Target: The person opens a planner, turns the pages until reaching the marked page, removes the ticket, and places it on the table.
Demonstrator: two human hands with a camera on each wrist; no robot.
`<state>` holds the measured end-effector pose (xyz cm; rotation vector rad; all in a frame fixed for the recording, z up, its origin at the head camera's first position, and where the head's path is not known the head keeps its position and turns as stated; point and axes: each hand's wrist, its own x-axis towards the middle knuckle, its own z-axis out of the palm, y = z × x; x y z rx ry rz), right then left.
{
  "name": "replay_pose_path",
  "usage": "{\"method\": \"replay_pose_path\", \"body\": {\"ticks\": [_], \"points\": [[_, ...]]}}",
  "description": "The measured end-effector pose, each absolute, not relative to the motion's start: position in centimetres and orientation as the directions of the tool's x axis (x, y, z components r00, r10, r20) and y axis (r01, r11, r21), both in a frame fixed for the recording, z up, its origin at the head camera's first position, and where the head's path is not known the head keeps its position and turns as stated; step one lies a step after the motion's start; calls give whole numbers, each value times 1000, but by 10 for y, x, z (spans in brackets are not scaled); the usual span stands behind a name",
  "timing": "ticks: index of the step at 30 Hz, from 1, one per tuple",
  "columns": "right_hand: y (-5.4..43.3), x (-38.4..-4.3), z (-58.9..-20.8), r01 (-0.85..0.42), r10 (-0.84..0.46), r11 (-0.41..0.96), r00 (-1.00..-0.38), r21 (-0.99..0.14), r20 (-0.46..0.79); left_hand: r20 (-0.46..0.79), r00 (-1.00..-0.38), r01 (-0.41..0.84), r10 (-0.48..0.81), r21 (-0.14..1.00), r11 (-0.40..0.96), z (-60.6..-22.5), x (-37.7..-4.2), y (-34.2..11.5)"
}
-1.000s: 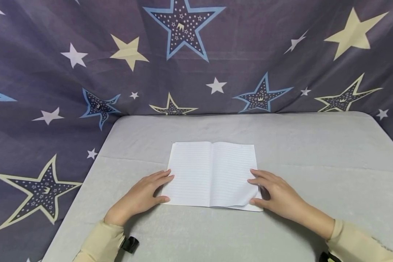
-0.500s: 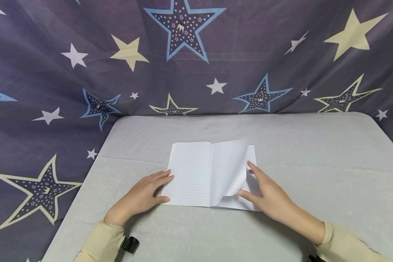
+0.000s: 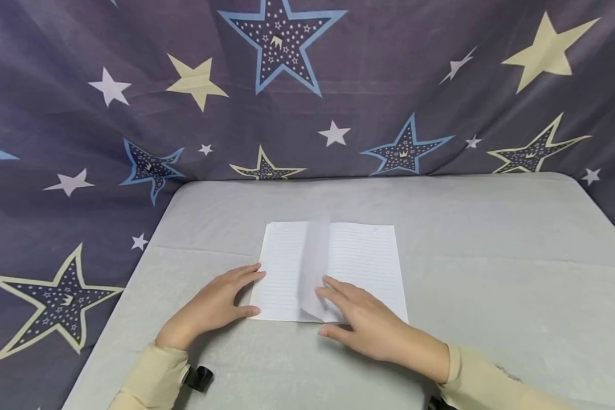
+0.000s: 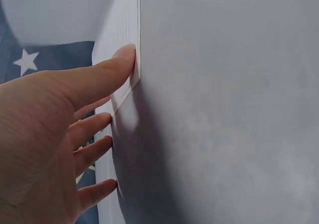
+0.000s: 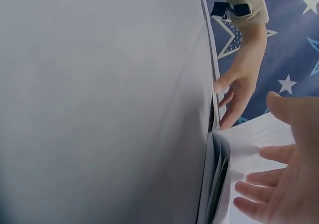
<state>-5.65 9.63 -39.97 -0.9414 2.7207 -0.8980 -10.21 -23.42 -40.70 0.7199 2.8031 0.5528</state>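
Observation:
An open lined notebook lies on the grey-covered table. One loose leaf stands up from its spine, curving over the left page and blurred by motion. My right hand is at this leaf, index and middle fingers extended against it and thumb apart near the notebook's lower edge. Those fingers are spread in the right wrist view, none curled round the paper. My left hand rests on the left page's outer edge. In the left wrist view its thumb lies on the notebook corner.
A light grey cloth covers the table. Behind and to the left hangs a dark curtain printed with stars. A black wrist strap mount sits at the left sleeve.
My right hand has swept left from the right page's outer edge to the spine, carrying the leaf up and over. A fresh right page shows beneath. The left hand stays in place.

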Motion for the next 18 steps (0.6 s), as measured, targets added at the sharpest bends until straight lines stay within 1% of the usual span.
{"method": "replay_pose_path", "body": {"ticks": [4, 8, 13, 15, 18], "points": [[90, -55, -399, -559, -652, 619, -758, -552, 38, -85, -878, 403, 471, 398, 824, -406, -103, -240], [87, -55, -400, -587, -680, 620, -733, -521, 17, -64, -894, 382, 443, 407, 830, -402, -105, -245], [87, -56, -403, -628, -710, 624, -704, -465, -3, 11, -915, 367, 402, 436, 822, -398, -108, -244], [87, -56, -403, -636, -717, 625, -697, -453, -12, 46, -914, 382, 404, 439, 813, -397, -109, -241], [88, -57, -404, -641, -721, 623, -693, -448, -11, 44, -900, 408, 434, 438, 801, -398, -108, -234]]}}
